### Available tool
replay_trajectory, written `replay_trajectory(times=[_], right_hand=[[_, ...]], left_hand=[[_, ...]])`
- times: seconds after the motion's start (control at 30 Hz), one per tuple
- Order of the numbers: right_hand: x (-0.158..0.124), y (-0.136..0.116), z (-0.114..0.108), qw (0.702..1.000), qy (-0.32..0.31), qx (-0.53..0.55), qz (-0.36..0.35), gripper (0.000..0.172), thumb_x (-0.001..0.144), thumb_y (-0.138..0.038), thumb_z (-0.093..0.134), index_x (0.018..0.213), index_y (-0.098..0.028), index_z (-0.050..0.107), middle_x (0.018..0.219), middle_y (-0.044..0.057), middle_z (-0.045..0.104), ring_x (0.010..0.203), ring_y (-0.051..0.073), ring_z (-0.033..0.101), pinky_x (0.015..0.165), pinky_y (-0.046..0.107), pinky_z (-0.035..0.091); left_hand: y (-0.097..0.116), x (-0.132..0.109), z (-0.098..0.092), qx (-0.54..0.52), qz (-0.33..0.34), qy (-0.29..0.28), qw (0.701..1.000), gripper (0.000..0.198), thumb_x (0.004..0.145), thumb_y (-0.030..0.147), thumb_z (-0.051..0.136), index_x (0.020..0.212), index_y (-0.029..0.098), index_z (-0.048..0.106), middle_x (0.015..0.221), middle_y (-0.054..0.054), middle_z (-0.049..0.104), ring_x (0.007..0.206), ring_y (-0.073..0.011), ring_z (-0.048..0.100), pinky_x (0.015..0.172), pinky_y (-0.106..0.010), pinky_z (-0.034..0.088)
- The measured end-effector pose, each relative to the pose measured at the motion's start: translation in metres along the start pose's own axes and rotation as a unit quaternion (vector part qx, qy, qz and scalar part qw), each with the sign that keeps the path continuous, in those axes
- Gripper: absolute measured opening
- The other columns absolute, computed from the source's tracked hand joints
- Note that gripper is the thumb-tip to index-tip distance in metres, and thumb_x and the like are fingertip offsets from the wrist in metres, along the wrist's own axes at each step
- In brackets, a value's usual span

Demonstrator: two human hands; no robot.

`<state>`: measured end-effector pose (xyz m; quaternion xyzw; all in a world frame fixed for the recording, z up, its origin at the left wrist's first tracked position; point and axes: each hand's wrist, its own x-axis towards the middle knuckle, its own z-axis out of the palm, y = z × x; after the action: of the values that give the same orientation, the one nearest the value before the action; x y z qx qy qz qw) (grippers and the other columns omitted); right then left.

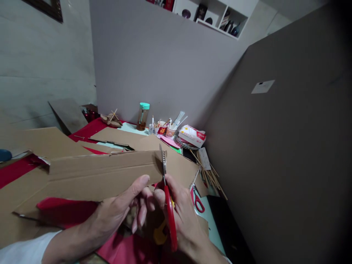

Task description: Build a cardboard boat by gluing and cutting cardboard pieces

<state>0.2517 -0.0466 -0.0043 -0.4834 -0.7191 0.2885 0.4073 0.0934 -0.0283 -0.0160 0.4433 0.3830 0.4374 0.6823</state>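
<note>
My right hand [183,212] is closed round the red handles of a pair of scissors [171,220]. Their blades point away from me and sit around the right end of a long cardboard piece [104,168]. The piece has crease lines running along it. My left hand [123,205] grips the lower edge of this cardboard, thumb on top, close to the blades. Its other fingers curl underneath, partly in shadow. Below my hands lie red material [123,249] and a yellow object [160,233] whose kind I cannot make out.
Larger cardboard sheets [181,165] cover much of the table. Towards the back stand a bottle with a mint lid [142,117], cups of pens [170,131] and a tissue pack [192,135]. Wooden sticks [211,178] and second red scissors [199,203] lie at right, near a dark partition [280,146].
</note>
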Motion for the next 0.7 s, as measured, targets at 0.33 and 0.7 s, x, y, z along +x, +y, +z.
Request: replay_trajectory(times=[0.33,0.7], right_hand=[[-0.003,-0.007,0.000,0.999,0.006,0.005,-0.040,0.028,0.102,-0.037,0.044,0.079,-0.023,0.051,0.064,-0.003,0.053,0.055,0.012,0.046,0.056,0.026,0.034],[-0.003,0.006,-0.006,0.999,0.037,-0.020,-0.021,0.031,0.096,-0.049,0.051,0.082,-0.020,0.055,0.069,-0.003,0.052,0.064,0.013,0.045,0.061,0.025,0.036]], left_hand=[[0.001,-0.006,-0.005,0.074,0.019,-0.013,0.997,0.063,0.082,0.073,0.058,0.059,0.016,0.072,0.039,-0.004,0.057,0.030,-0.0089,0.045,0.036,-0.018,0.035],[0.005,-0.012,-0.009,0.106,-0.043,-0.127,0.985,0.073,0.081,0.080,0.051,0.059,0.015,0.075,0.045,-0.003,0.058,0.040,-0.0088,0.047,0.045,-0.019,0.039]])
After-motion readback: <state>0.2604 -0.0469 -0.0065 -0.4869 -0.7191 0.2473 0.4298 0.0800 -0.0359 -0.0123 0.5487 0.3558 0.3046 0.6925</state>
